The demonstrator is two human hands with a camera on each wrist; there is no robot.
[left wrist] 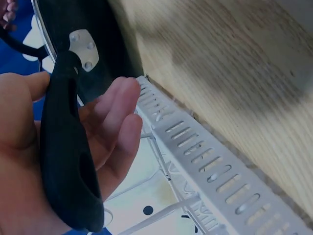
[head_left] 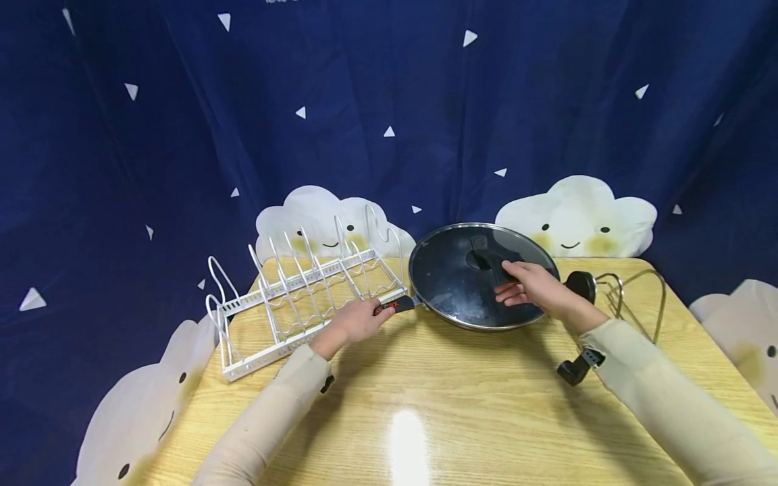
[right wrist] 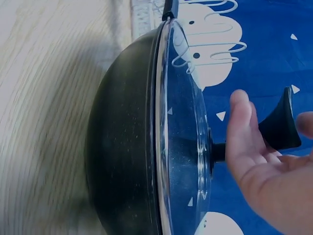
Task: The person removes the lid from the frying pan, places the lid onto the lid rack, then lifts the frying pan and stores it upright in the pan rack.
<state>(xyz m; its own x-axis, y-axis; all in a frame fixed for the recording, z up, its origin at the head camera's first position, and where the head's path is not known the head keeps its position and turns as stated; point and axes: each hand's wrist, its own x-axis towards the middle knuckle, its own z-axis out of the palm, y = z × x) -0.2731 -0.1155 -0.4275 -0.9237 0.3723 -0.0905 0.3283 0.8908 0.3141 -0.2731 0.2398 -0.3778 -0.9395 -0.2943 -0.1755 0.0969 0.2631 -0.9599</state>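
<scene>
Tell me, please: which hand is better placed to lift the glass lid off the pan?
Probably the right hand: its fingers sit around the lid handle on the glass lid. The left hand holds the pan handle beside the white rack.

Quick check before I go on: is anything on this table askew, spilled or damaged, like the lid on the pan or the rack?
Nothing stands out. The glass lid sits flush on the pan, with no visible cracks or spills. The white rack stands upright on the table. The left hand holds the pan handle; the right hand is at the lid knob.
</scene>
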